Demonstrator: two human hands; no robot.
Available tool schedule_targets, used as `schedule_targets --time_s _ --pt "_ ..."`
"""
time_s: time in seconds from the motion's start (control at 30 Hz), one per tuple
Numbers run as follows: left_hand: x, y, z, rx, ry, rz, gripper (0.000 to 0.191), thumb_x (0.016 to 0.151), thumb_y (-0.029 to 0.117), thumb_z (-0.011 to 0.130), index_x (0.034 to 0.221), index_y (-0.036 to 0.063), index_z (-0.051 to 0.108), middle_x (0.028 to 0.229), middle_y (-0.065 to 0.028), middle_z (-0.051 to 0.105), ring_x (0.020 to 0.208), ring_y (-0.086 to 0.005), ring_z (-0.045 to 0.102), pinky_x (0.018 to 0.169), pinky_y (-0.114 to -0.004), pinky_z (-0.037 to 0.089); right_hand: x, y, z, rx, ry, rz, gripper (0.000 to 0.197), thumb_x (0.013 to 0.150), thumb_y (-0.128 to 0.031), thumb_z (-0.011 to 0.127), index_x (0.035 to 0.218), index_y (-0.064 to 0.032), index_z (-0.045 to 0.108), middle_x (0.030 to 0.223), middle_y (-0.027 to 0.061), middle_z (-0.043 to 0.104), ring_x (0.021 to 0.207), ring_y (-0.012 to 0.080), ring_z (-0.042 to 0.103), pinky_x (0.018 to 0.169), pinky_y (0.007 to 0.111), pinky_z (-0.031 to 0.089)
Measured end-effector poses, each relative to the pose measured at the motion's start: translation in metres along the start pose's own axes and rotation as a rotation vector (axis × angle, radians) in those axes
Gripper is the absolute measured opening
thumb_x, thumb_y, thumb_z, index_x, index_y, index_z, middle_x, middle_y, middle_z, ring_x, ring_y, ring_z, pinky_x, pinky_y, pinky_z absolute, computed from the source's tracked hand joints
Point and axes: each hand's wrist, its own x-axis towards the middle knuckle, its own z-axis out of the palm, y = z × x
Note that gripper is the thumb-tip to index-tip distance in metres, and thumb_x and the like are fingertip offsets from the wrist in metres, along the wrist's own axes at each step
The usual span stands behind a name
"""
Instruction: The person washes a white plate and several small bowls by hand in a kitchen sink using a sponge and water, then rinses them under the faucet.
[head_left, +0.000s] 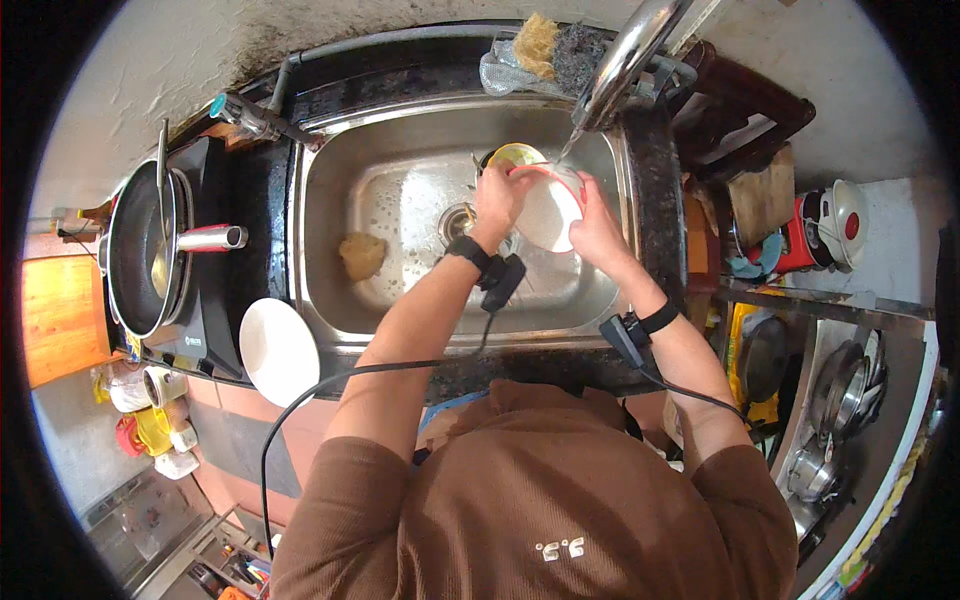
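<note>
My left hand (501, 196) and my right hand (598, 225) grip opposite sides of a white bowl (551, 214) with a red rim, tilted under the faucet (600, 97). Water runs from the spout onto the bowl's far edge. Behind my left hand, a yellow-rimmed bowl (517, 154) rests in the stainless steel sink (420, 300), partly hidden. The drain (457, 223) lies left of my left wrist. Farther left in the basin sits a yellowish sponge (363, 256).
A white plate (279, 352) lies on the counter's front left. Beyond it, a frying pan (142, 255) with a spatula rests on a black stove (210, 300). Scrubbing pads (576, 56) sit behind the sink beside the faucet. Shelves with pans (836, 390) stand at right.
</note>
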Motion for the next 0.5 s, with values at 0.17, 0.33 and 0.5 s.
schedule_targets --time_s 0.17,0.33,0.5 --pt "-0.016 0.014 0.001 -1.293 -0.065 -0.650 0.022 0.073 0.005 0.040 0.092 -0.0044 0.048 0.083 -0.0131 0.050 0.067 -0.0201 0.050 0.055 -0.029 0.040 -0.006 -0.006 -0.005 -0.291 0.094 -0.156 0.066 0.060 0.003 0.052 0.118 -0.0093 0.023 0.104 0.0201 0.034 0.080 0.0400 0.048 0.066 0.044 0.044" --pt "-0.003 0.013 -0.017 -1.606 -0.204 -0.721 0.023 0.074 -0.002 0.038 0.096 -0.0102 0.040 0.091 -0.0169 0.048 0.080 -0.0242 0.050 0.068 -0.033 0.044 -0.007 -0.001 -0.001 -0.379 0.175 -0.271 0.066 0.059 0.006 0.049 0.117 -0.0110 0.024 0.102 0.0166 0.036 0.080 0.0377 0.048 0.063 0.043 0.044" --pt "-0.008 0.027 -0.027 -1.672 -0.346 -0.773 0.022 0.076 -0.004 0.038 0.098 -0.0098 0.040 0.093 -0.0177 0.049 0.085 -0.0238 0.050 0.077 -0.033 0.043 -0.010 0.002 -0.008 -0.383 0.224 -0.359 0.068 0.062 0.000 0.053 0.121 -0.0132 0.022 0.107 0.0193 0.033 0.084 0.0383 0.046 0.066 0.042 0.044"
